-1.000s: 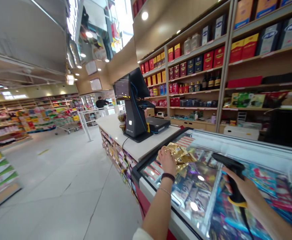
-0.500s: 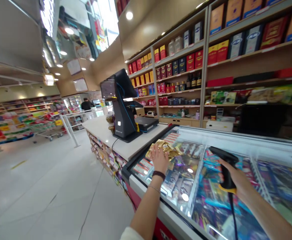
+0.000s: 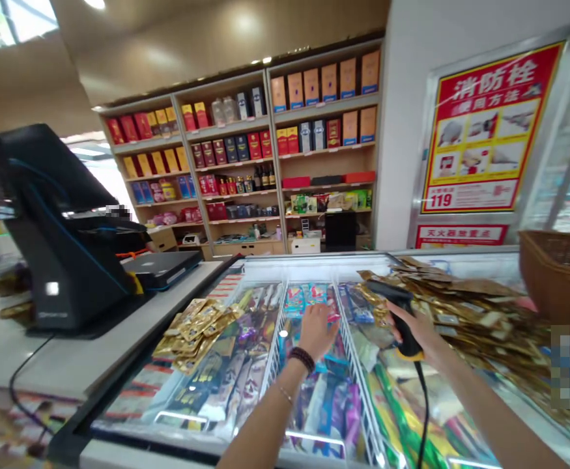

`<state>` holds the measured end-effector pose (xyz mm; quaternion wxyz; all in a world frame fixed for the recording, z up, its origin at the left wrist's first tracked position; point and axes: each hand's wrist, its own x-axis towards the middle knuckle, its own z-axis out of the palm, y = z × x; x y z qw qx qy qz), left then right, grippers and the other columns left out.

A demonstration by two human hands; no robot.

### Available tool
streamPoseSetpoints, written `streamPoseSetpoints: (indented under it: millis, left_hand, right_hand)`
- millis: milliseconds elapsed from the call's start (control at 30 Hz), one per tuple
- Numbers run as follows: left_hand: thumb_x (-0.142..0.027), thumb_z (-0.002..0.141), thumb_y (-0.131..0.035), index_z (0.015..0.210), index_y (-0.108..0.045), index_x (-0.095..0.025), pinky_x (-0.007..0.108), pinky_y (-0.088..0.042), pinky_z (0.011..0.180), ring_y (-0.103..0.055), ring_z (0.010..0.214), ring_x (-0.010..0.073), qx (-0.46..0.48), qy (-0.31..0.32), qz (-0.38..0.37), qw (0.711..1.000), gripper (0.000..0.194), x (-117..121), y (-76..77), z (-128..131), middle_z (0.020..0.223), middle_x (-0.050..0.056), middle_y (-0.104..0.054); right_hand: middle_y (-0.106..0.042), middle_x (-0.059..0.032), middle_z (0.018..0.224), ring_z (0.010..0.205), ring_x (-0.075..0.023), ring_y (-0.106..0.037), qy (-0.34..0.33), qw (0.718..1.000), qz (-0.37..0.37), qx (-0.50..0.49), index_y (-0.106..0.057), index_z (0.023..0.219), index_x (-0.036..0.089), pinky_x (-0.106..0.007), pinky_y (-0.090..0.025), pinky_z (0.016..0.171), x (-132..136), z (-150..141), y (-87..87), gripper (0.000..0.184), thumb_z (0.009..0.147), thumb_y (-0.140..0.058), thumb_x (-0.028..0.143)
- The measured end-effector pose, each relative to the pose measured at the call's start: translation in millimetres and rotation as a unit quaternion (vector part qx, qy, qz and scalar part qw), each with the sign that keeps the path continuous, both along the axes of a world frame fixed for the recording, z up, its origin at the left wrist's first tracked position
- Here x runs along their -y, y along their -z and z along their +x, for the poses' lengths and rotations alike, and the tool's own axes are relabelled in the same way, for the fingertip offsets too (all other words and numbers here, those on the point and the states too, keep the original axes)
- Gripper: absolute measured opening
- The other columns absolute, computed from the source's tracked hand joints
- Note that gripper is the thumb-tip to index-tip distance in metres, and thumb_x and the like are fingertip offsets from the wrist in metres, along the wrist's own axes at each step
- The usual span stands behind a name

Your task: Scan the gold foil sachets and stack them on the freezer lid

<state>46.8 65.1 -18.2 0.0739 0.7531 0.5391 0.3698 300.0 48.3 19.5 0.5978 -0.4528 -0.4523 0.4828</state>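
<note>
In the head view my right hand (image 3: 422, 332) is wrapped round the grip of a black barcode scanner (image 3: 404, 320), whose cable hangs down. My left hand (image 3: 318, 331) hovers over the glass top of a chest freezer, fingers stretched forward and slightly bent, holding nothing that I can see. To its left, a small pile of gold foil packets (image 3: 199, 331) lies on the glass. A much larger heap of gold packets (image 3: 480, 319) spreads across the right side, just beyond the scanner.
Wrapped ice creams show through the freezer (image 3: 265, 260) glass, split by white wire dividers. At left a black checkout terminal (image 3: 64, 247) stands on a counter (image 3: 86, 361). A brown basket (image 3: 558, 267) is at right. Shelves (image 3: 230, 133) of boxed goods line the back wall.
The view has swung right, bringing the large packet heap and the basket in. My left hand has left the small pile of gold packets and moved right, over the freezer's middle.
</note>
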Motion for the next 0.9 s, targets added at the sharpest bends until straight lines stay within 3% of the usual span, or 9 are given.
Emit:
streamPoseSetpoints:
  millis: [100, 200, 367, 467, 600, 767, 900]
  left_hand:
    - [-0.026, 0.096, -0.077, 0.127, -0.081, -0.022, 0.054, -0.049, 0.126, -0.068, 0.136, 0.0383, 0.043, 0.057, -0.029, 0.997, 0.032, -23.6, 2.2, 70.0, 0.135, 0.017, -0.079]
    - [-0.032, 0.096, -0.079, 0.135, -0.078, -0.019, 0.056, -0.047, 0.127, -0.063, 0.142, 0.0413, 0.054, 0.047, -0.077, 0.994, 0.041, -39.5, 4.9, 121.8, 0.144, 0.019, -0.076]
    - [-0.050, 0.093, -0.086, 0.130, -0.079, -0.020, 0.062, -0.046, 0.124, -0.058, 0.145, 0.0473, 0.019, 0.003, -0.098, 0.995, 0.048, -50.7, 8.6, 153.6, 0.150, 0.023, -0.071]
    - [-0.050, 0.088, -0.092, 0.125, -0.079, -0.022, 0.059, -0.047, 0.122, -0.059, 0.145, 0.0454, 0.025, -0.005, -0.107, 0.994, 0.048, -55.9, 9.4, 150.4, 0.149, 0.021, -0.071]
    - [-0.031, 0.083, -0.097, 0.121, -0.075, -0.021, 0.051, -0.054, 0.115, -0.070, 0.131, 0.0397, 0.092, -0.018, -0.124, 0.988, 0.045, -63.7, 9.9, 130.2, 0.129, 0.017, -0.079]
    - [-0.006, 0.082, -0.085, 0.118, -0.071, -0.023, 0.045, -0.056, 0.113, -0.075, 0.125, 0.0320, 0.175, -0.047, -0.102, 0.978, 0.043, -67.9, 7.7, 79.2, 0.125, 0.012, -0.081]
    - [0.004, 0.080, -0.075, 0.125, -0.073, -0.022, 0.045, -0.059, 0.109, -0.078, 0.118, 0.0301, 0.241, -0.082, -0.103, 0.961, 0.052, -64.3, 9.3, 35.2, 0.118, 0.011, -0.083]
  right_hand:
    - [-0.062, 0.0042, 0.057, 0.040, -0.0090, -0.049, 0.066, 0.998, 0.000, -0.006, -0.064, 0.075, 0.022, -0.022, -0.039, 0.036, -3.2, 30.2, 6.5, 0.062, 0.056, -0.104, 0.065]
    - [-0.062, 0.0033, 0.054, 0.041, -0.0102, -0.050, 0.124, 0.992, -0.018, -0.024, -0.064, 0.071, 0.022, -0.023, -0.041, 0.035, -6.3, 49.8, 8.4, 0.059, 0.053, -0.105, 0.061]
    - [-0.064, 0.0040, 0.058, 0.044, -0.0112, -0.053, 0.153, 0.984, -0.036, -0.078, -0.064, 0.076, 0.024, -0.022, -0.045, 0.036, -7.6, 61.1, 6.3, 0.050, 0.060, -0.103, 0.051]
    - [-0.063, 0.0046, 0.058, 0.043, -0.0105, -0.052, 0.189, 0.977, -0.044, -0.089, -0.066, 0.079, 0.023, -0.021, -0.042, 0.034, -8.3, 58.3, 6.7, 0.049, 0.061, -0.102, 0.050]
    - [-0.063, 0.0047, 0.057, 0.042, -0.0104, -0.052, 0.183, 0.978, -0.038, -0.089, -0.065, 0.077, 0.023, -0.021, -0.041, 0.033, -8.6, 56.6, 7.9, 0.053, 0.058, -0.104, 0.052]
    - [-0.063, 0.0028, 0.054, 0.042, -0.0120, -0.052, 0.166, 0.982, -0.042, -0.078, -0.063, 0.067, 0.024, -0.024, -0.043, 0.034, -8.9, 58.8, 8.7, 0.054, 0.051, -0.105, 0.054]
    - [-0.064, 0.0020, 0.054, 0.041, -0.0126, -0.052, 0.163, 0.985, -0.035, -0.037, -0.063, 0.067, 0.024, -0.026, -0.041, 0.034, -10.2, 47.8, 9.3, 0.057, 0.046, -0.104, 0.058]
